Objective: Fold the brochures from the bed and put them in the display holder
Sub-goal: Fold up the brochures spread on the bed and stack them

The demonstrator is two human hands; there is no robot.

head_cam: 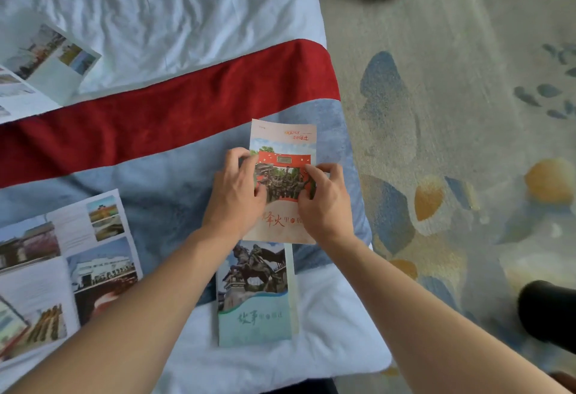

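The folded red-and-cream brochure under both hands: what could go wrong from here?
1. The folded red-and-cream brochure overlaps the folded teal horse-statue brochure; lifting may drag it.
2. Both lie near the edge of the bed and could slip onto the patterned carpet.
3. The soft bedding may give uneven creases.

Centre of the frame: both hands lie on a folded red brochure on the bed. The left hand curls over its left edge, the right hand over its right edge. Just below, touching or overlapping it, lies a folded teal brochure. Open brochures spread at lower left; another open sheet sits at upper left. A red band crosses the bed. Patterned carpet fills the right.
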